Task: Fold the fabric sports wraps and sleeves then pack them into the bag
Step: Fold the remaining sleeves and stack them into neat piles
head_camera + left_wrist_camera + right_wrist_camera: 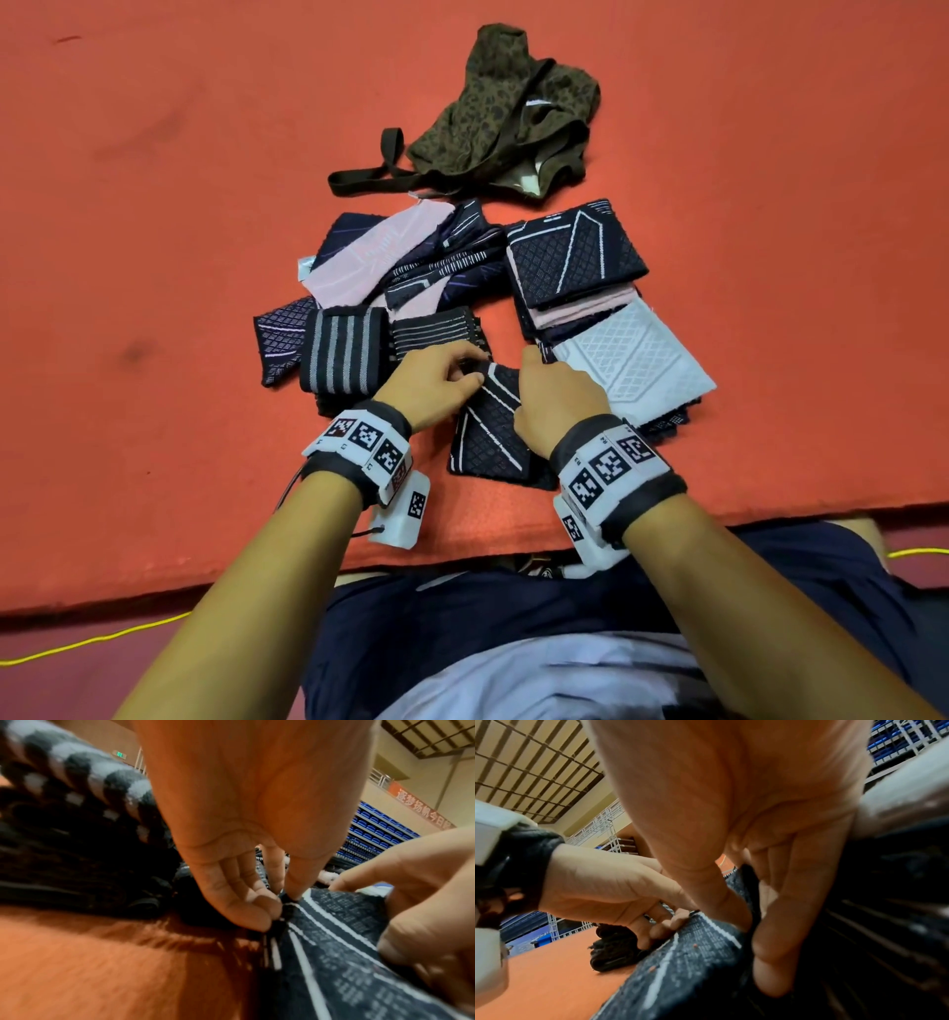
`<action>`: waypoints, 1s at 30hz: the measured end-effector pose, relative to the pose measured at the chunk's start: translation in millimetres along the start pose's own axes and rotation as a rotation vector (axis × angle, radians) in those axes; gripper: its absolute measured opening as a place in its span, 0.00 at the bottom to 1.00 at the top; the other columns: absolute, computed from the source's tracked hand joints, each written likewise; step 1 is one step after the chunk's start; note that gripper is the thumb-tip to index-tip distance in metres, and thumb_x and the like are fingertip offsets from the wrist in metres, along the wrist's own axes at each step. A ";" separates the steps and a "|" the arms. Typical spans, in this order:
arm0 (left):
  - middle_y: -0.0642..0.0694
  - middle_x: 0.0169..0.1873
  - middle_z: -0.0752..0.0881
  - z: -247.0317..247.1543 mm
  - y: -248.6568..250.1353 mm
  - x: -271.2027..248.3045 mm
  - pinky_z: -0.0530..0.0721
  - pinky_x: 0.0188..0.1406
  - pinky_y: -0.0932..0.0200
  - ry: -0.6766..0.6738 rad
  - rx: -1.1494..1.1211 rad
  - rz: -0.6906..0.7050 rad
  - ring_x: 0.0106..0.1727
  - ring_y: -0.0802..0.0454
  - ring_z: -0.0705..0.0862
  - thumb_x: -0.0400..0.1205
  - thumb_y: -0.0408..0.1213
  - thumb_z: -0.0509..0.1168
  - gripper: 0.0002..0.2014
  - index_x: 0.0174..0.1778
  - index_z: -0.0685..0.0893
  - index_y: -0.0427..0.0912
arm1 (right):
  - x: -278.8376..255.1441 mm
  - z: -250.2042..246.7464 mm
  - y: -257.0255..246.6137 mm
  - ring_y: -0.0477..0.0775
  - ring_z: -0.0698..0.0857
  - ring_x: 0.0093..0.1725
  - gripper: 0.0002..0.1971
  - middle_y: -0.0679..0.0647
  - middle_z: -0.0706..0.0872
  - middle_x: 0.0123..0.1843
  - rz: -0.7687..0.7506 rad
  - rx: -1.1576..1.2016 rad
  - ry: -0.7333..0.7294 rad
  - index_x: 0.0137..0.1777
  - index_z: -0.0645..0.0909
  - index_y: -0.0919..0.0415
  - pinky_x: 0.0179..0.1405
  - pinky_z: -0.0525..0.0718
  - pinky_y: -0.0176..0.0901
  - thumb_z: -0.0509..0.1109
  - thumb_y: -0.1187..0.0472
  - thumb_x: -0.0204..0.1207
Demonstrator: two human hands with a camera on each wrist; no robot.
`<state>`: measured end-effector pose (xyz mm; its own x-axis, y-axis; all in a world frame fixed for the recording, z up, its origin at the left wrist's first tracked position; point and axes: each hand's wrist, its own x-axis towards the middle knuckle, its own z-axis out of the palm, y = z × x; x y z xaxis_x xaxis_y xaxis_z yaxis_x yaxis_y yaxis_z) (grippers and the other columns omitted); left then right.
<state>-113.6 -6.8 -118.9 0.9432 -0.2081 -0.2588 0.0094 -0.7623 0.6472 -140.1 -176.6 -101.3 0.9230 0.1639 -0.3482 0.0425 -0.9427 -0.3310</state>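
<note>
Now, with left hand pinching the far corner and right hand gripping the side of the dark diamond-patterned white-lined fabric sleeve on the orange mat, better to line up edges, then press flat.

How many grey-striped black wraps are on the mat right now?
2: the broad-striped wrap left of the left hand, and the thin-striped wrap just beyond that hand. The piles could hide more.

The bag lies farthest back on the mat; loose wraps sit left, a folded stack right, one sleeve nearest.
</note>
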 end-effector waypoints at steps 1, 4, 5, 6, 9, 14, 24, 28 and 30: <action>0.53 0.32 0.84 -0.2 -0.8 -0.5 0.89 0.45 0.50 0.005 0.026 0.002 0.30 0.58 0.83 0.85 0.40 0.67 0.12 0.64 0.84 0.53 | 0.2 0.5 0.2 0.68 0.85 0.58 0.20 0.63 0.84 0.60 0.005 -0.016 -0.004 0.71 0.66 0.64 0.45 0.74 0.51 0.64 0.63 0.81; 0.57 0.40 0.85 0.3 -2.3 -2.6 0.88 0.51 0.51 -0.003 0.056 0.013 0.38 0.58 0.84 0.86 0.43 0.65 0.12 0.66 0.83 0.54 | 1.7 2.0 -0.5 0.67 0.85 0.60 0.19 0.62 0.84 0.61 0.014 -0.033 0.000 0.71 0.70 0.63 0.45 0.73 0.50 0.63 0.60 0.82; 0.59 0.41 0.84 0.6 -2.0 -3.4 0.87 0.53 0.52 -0.010 0.065 0.021 0.40 0.58 0.84 0.86 0.43 0.64 0.13 0.66 0.82 0.54 | 2.4 2.6 -0.6 0.67 0.85 0.60 0.18 0.62 0.84 0.61 0.014 -0.030 0.010 0.70 0.72 0.63 0.45 0.72 0.49 0.62 0.59 0.83; 0.62 0.40 0.82 0.5 -0.5 -4.9 0.85 0.54 0.54 -0.022 0.074 0.032 0.40 0.59 0.83 0.86 0.43 0.64 0.13 0.67 0.82 0.54 | 3.1 3.7 -0.3 0.67 0.85 0.60 0.17 0.62 0.84 0.61 0.014 -0.025 0.021 0.69 0.73 0.63 0.45 0.72 0.49 0.61 0.57 0.84; 0.59 0.46 0.85 0.6 3.3 -7.9 0.79 0.56 0.60 -0.085 0.096 0.068 0.46 0.59 0.82 0.86 0.41 0.63 0.15 0.69 0.80 0.56 | 5.5 7.2 1.2 0.67 0.85 0.58 0.17 0.62 0.85 0.60 0.008 -0.017 0.040 0.67 0.76 0.61 0.45 0.73 0.49 0.59 0.51 0.87; 0.47 0.43 0.87 -8.5 7.7 -10.0 0.85 0.48 0.53 -0.116 -0.029 0.017 0.42 0.52 0.83 0.80 0.31 0.64 0.10 0.49 0.82 0.53 | 6.8 10.6 3.2 0.67 0.85 0.55 0.15 0.60 0.86 0.56 -0.033 0.005 0.047 0.63 0.80 0.57 0.44 0.75 0.49 0.57 0.49 0.88; 0.46 0.31 0.85 -14.1 -1.0 -9.9 0.89 0.51 0.42 -0.155 -0.035 -0.100 0.36 0.49 0.86 0.73 0.49 0.64 0.11 0.32 0.79 0.46 | 4.5 14.5 -6.1 0.66 0.86 0.52 0.14 0.58 0.69 0.74 -0.029 0.029 0.056 0.64 0.83 0.57 0.51 0.82 0.53 0.63 0.51 0.86; 0.47 0.40 0.90 -4.4 -1.5 -6.9 0.88 0.54 0.48 -0.128 -0.010 -0.100 0.39 0.51 0.87 0.81 0.43 0.66 0.06 0.43 0.86 0.48 | 7.9 10.9 -5.1 0.66 0.84 0.62 0.13 0.58 0.75 0.74 -0.029 -0.055 0.015 0.63 0.82 0.64 0.57 0.80 0.54 0.63 0.58 0.85; 0.50 0.43 0.90 -0.7 -2.5 -6.0 0.88 0.55 0.51 -0.104 -0.027 -0.085 0.38 0.58 0.85 0.83 0.40 0.65 0.07 0.49 0.88 0.49 | 10.1 8.6 -5.1 0.66 0.83 0.63 0.14 0.60 0.79 0.68 -0.031 -0.090 -0.010 0.64 0.80 0.66 0.56 0.80 0.54 0.63 0.59 0.85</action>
<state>-119.0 -3.2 -118.4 0.8992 -0.2071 -0.3854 0.0981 -0.7631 0.6388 -134.3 -167.6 -110.6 0.9169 0.1960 -0.3477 0.1059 -0.9594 -0.2614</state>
